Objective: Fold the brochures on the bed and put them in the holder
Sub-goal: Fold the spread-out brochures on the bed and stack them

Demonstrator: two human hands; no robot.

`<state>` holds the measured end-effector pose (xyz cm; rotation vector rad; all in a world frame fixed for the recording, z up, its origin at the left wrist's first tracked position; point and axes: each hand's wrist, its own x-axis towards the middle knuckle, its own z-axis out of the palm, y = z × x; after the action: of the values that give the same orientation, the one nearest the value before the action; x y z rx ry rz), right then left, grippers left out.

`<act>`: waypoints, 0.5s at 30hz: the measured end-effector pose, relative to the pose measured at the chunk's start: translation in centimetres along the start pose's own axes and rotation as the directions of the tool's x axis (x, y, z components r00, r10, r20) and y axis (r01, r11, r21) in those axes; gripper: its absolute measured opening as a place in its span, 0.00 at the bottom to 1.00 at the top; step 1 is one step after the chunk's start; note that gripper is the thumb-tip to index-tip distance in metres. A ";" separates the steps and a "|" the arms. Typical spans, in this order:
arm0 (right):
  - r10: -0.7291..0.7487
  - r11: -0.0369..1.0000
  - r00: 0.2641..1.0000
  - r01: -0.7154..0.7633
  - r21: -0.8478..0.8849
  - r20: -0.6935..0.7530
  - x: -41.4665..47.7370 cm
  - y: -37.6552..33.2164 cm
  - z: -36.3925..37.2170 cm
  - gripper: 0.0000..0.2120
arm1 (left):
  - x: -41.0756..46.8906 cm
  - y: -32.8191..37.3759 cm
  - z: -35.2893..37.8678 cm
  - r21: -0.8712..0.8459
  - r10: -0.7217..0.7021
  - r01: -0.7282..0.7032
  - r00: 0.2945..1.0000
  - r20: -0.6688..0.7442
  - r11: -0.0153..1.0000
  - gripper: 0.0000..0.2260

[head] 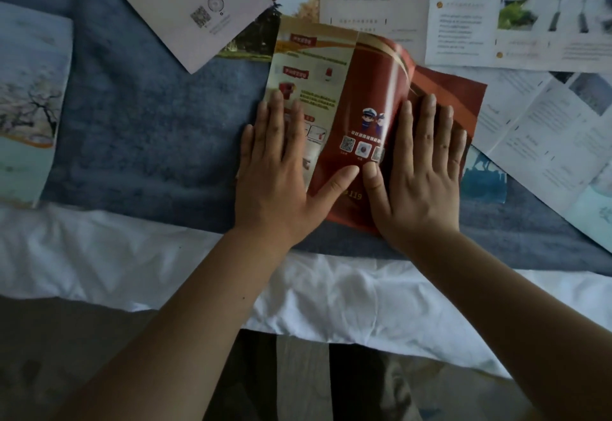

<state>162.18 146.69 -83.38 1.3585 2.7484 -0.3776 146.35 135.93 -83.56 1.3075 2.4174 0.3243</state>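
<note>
A red and cream brochure [357, 89] lies on the blue blanket [149, 129] in the middle of the bed, partly folded, its middle panel arching up. My left hand [281, 172] presses flat on its left panel, fingers straight. My right hand [420, 169] lies flat on the right side, pushing the curved red panel down. Both thumbs meet on the red panel near the front edge. No holder is in view.
Several unfolded brochures lie around: a white one [185, 0] at the top left, text-and-photo sheets [463, 13] at the top right, another [546, 142] at the right, and a pale scenic one [29, 99] at the far left. A white sheet [331, 294] runs along the bed's front edge.
</note>
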 end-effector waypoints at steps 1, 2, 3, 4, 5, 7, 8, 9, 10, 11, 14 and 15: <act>-0.022 1.000 1.000 0.022 0.013 -0.005 0.2 -0.3 0.0 0.40 | 0.0 -0.1 0.0 -0.057 0.000 0.000 1.000 -0.006 0.998 0.47; -0.040 0.999 0.999 0.041 0.032 -0.009 0.4 -0.6 0.1 0.40 | 0.0 -0.2 -0.1 -0.113 0.002 -0.003 1.000 -0.010 0.994 0.46; -0.052 0.997 0.999 0.052 0.048 -0.010 0.6 -1.0 0.1 0.40 | -0.1 -0.4 -0.2 -0.150 0.007 -0.009 1.000 -0.014 0.989 0.45; -0.054 0.997 0.999 0.054 0.060 -0.008 0.8 -1.4 0.1 0.39 | -0.2 -0.5 -0.3 -0.154 0.015 -0.017 1.000 -0.018 0.988 0.43; -0.050 0.997 0.999 0.050 0.064 -0.004 0.9 -1.6 0.0 0.39 | -0.4 -0.7 -0.3 -0.122 0.019 -0.022 1.000 -0.021 0.992 0.42; -0.038 0.998 0.999 0.038 0.045 0.007 0.9 -1.8 -0.1 0.38 | -0.7 -1.1 -0.5 0.022 0.003 -0.002 1.000 -0.016 1.000 0.41; -0.028 0.999 1.000 0.028 0.022 0.012 0.8 -1.9 -0.3 0.37 | -0.9 -1.4 -0.6 0.106 -0.018 0.019 1.000 -0.013 0.994 0.41; -0.014 1.000 1.000 0.014 -0.007 0.018 0.8 -1.9 -0.4 0.37 | -1.2 -1.7 -0.7 0.174 -0.039 0.040 0.999 -0.012 0.984 0.41; 0.000 0.999 1.000 0.001 -0.035 0.029 0.7 -1.9 -0.6 0.37 | -1.4 -2.1 -0.8 0.218 -0.056 0.058 0.998 -0.014 0.974 0.41; 0.007 0.998 0.999 -0.004 -0.059 0.041 0.7 -2.0 -0.7 0.37 | -1.6 -2.5 -1.0 0.240 -0.069 0.071 0.997 -0.019 0.968 0.41; -0.042 0.995 0.996 0.048 -0.090 0.075 1.2 -2.7 -1.2 0.36 | -1.7 -3.8 -1.7 0.262 -0.072 0.076 0.997 -0.025 0.962 0.41; -0.083 0.993 0.993 0.090 -0.076 0.087 1.8 -2.9 -1.4 0.36 | -1.5 -4.2 -2.0 0.274 -0.061 0.063 0.998 -0.016 0.960 0.41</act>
<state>158.89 146.68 -81.75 1.1806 2.7280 -0.3176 143.07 132.29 -83.00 1.3381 2.5727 -0.0260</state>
